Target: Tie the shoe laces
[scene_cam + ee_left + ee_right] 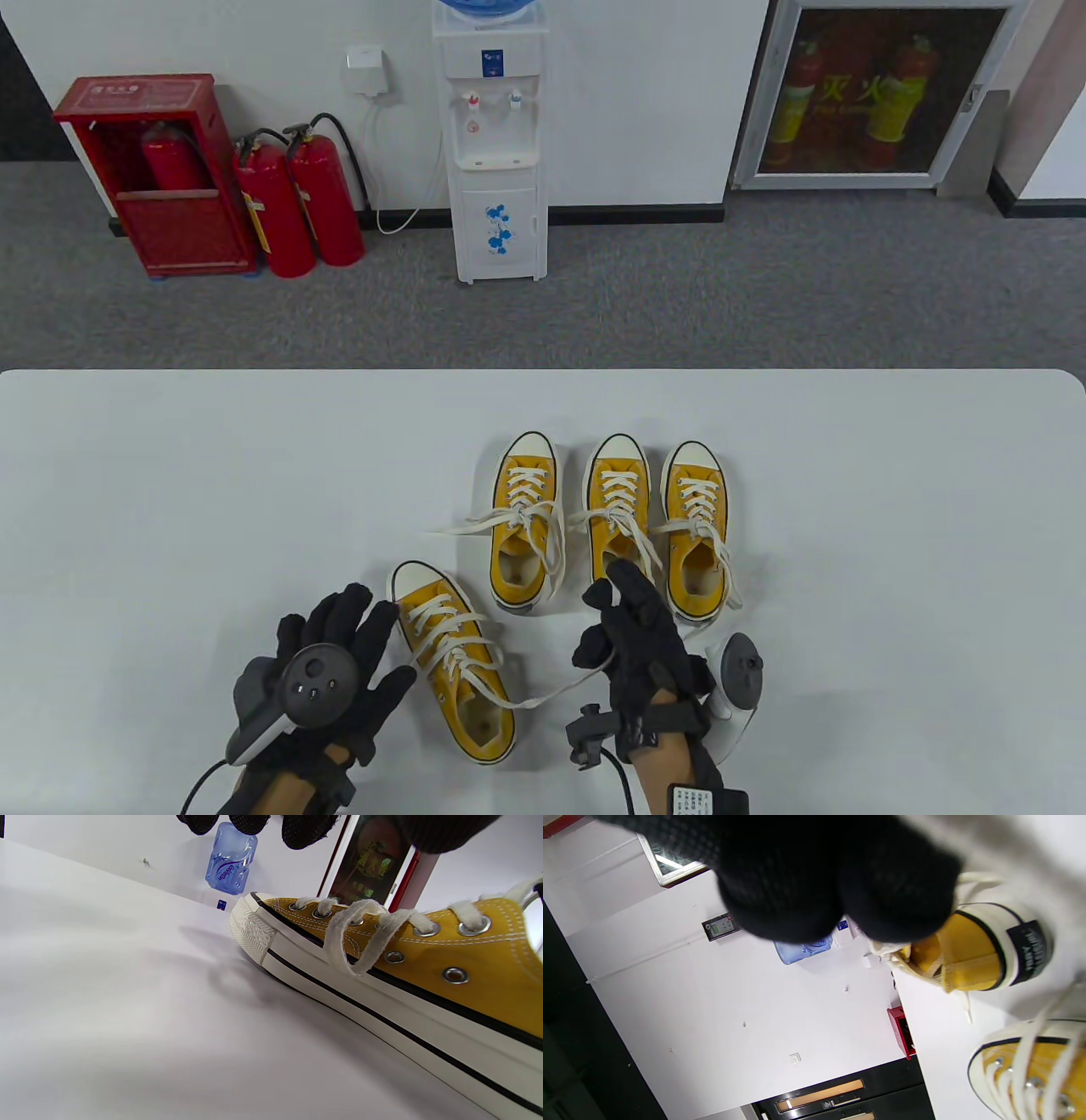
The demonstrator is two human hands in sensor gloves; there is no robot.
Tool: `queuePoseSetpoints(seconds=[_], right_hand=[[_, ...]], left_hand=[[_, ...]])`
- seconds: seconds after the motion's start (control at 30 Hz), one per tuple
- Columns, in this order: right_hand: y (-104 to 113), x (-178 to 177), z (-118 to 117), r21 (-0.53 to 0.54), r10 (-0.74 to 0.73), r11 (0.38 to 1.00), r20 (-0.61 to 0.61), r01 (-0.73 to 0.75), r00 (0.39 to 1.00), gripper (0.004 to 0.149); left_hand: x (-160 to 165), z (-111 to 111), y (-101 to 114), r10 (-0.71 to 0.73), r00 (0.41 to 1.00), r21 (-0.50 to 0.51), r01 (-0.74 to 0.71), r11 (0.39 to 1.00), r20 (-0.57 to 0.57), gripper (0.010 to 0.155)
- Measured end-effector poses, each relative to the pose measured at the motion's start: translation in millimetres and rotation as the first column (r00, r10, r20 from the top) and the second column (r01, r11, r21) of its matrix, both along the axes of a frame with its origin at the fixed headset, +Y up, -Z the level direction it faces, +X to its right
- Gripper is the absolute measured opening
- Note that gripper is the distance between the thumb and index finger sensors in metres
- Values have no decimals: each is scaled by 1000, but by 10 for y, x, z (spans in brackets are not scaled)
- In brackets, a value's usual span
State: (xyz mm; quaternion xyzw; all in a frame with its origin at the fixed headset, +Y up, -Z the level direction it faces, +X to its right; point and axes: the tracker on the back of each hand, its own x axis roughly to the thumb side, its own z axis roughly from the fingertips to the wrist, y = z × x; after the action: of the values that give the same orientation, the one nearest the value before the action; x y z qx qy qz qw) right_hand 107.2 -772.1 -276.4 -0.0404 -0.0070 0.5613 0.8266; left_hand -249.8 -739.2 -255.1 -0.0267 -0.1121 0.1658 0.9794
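Note:
The nearest yellow canvas shoe (454, 658) lies toe-away at the table's front, its white laces loose. One lace (543, 700) runs from its tongue rightward to my right hand (615, 611), which pinches it between thumb and fingers, raised to the right of the shoe. My left hand (365, 628) is spread with straight fingers just left of the toe and holds nothing. In the left wrist view its fingertips (305, 827) hang above this shoe (466, 955), and a lace loop (365, 938) droops over the shoe's side. In the right wrist view the black fingers (806, 870) fill the top.
Three more yellow shoes (526, 518) (618, 501) (697, 526) stand in a row behind, with loose laces spilling onto the white table (170, 475). My right hand hovers over the middle one's heel. Past the far edge are a water dispenser (496, 144) and fire extinguishers (297, 204).

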Motion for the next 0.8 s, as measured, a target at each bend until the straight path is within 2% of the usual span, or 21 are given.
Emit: queuePoseSetpoints(seconds=[0.13,0.3,0.57,0.7,0.8], right_hand=[[0,48,3,-38,78,996,39,-77,996,52],[39,75,-10,-20,224,974,50,-224,973,51],[58,7,-10,0,299,954,16,-299,954,51],[62,-17,-8,7,320,947,13,-320,947,50],[60,-22,-8,10,333,943,10,-333,943,50]], left_hand=[[0,-19,-58,41,999,-33,-41,999,-12,78],[-19,-44,-96,69,995,-38,-72,997,-69,72],[13,-89,-198,111,987,-116,-125,985,-118,63],[53,-112,-240,115,981,-121,-135,983,-154,57],[20,-126,-235,166,967,-85,-185,979,-193,45]])
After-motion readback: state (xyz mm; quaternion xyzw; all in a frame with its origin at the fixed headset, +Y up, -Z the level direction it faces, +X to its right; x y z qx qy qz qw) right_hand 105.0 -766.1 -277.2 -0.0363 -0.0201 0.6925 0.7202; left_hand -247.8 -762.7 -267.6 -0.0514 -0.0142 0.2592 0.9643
